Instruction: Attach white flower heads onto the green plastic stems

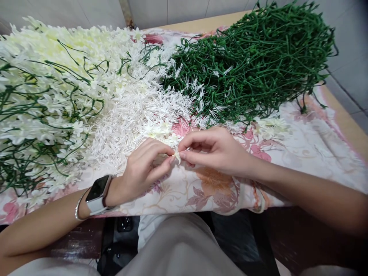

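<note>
Between my two hands, just above the cloth, is a small pale artificial flower (177,156). The fingertips of my left hand (148,165) pinch it from one side, a watch (99,189) on that wrist. From the other side my right hand (217,149) pinches it with thumb and forefinger. Beyond my fingers lie loose cream flower heads (158,130) and a heap of thin white plastic stamens (135,119). A large tangle of green plastic stems (258,61) lies at the back right.
Finished-looking white flowers on green stems (43,115) are heaped at the left. Behind them is a pile of cream petals (74,44). A floral cloth (178,195) covers the table (198,23), which stands against a tiled wall (184,9). More petals (271,128) lie right of my right hand.
</note>
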The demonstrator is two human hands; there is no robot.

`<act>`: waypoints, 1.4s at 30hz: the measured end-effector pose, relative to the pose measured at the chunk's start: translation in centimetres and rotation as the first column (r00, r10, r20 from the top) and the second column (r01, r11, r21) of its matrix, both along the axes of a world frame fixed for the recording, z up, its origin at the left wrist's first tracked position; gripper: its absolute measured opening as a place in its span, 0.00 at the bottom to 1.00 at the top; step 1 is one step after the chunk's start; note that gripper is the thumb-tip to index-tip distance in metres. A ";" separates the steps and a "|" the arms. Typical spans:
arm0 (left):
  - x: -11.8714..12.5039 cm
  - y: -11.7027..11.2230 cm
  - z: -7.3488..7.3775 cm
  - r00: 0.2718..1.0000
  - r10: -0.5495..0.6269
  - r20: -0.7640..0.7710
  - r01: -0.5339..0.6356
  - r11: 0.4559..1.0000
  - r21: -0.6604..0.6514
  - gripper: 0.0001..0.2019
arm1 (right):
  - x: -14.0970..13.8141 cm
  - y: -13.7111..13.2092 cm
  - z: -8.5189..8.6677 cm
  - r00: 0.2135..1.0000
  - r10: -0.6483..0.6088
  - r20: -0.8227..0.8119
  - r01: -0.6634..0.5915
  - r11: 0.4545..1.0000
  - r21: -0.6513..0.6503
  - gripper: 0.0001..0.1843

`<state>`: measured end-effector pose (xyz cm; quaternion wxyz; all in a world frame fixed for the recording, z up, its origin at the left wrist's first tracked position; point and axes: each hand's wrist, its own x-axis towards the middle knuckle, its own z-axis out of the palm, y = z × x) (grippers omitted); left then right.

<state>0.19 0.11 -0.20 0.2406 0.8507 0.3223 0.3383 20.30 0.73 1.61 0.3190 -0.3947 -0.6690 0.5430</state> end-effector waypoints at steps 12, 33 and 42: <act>-0.1 0.0 -0.5 0.994 0.054 0.097 -0.060 0.997 0.056 0.09 | -0.1 -0.1 0.0 0.985 -0.056 -0.162 0.014 0.969 -0.247 0.02; -0.2 -0.2 -0.1 0.996 0.031 0.079 -0.031 1.000 -0.006 0.07 | -0.1 -0.1 0.1 0.993 -0.028 -0.116 0.000 0.972 -0.234 0.04; -0.3 -0.1 0.0 0.998 0.012 0.064 -0.012 1.000 -0.007 0.06 | -0.1 0.0 0.1 0.993 -0.010 -0.114 -0.019 0.968 -0.250 0.03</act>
